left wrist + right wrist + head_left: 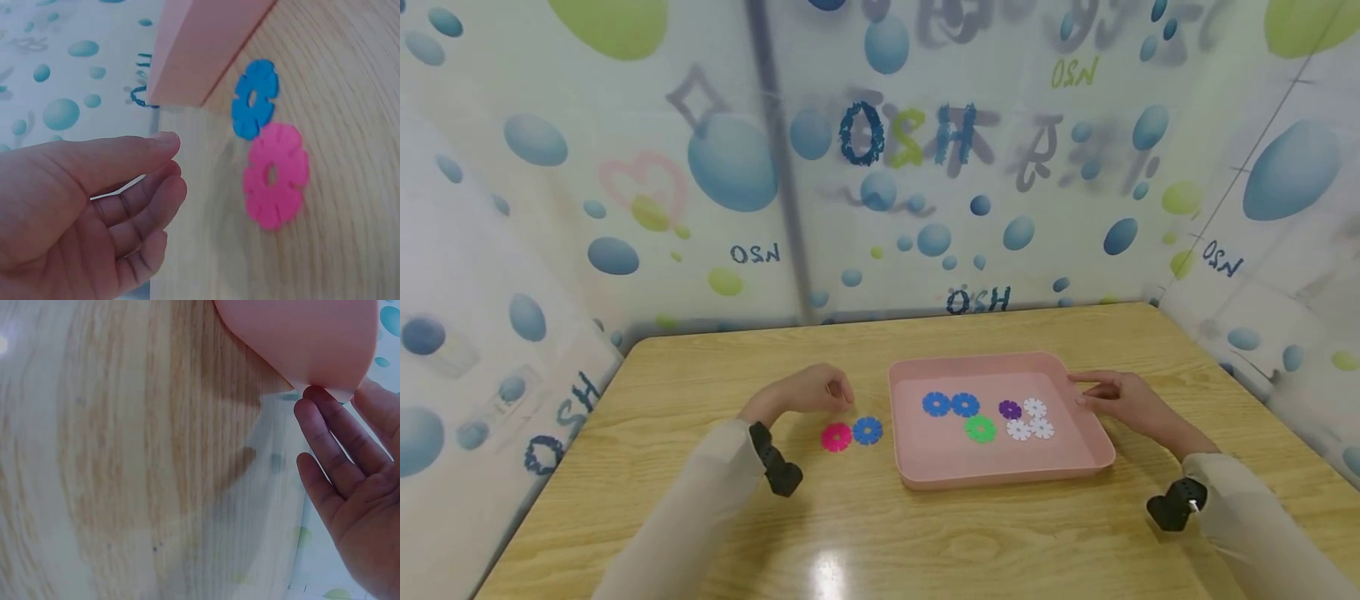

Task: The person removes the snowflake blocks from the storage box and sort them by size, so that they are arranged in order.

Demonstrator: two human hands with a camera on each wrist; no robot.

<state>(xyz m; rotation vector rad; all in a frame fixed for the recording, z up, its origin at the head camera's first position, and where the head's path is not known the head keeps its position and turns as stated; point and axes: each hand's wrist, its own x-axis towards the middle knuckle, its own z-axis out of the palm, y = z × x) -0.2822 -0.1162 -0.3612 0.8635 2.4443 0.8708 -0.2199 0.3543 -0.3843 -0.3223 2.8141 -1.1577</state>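
In the head view my left hand (820,389) hovers over the table left of the tray, fingers loosely bent and holding nothing. Close below it lie a pink notched flower-shaped disc (837,437) and a blue one (868,431), side by side. My right hand (1123,404) is at the right wall of the shallow pink tray (992,364), pinching its edge between thumb and fingers. Inside are two blue discs (936,404) side by side, a green disc (981,429), a purple disc (1010,409) and three white discs (1034,407) clustered together.
The wooden table (760,533) ends at its back edge against a white curtain (820,275) printed with blue and green dots. More of this curtain hangs along both sides. A dark camera is strapped on each wrist.
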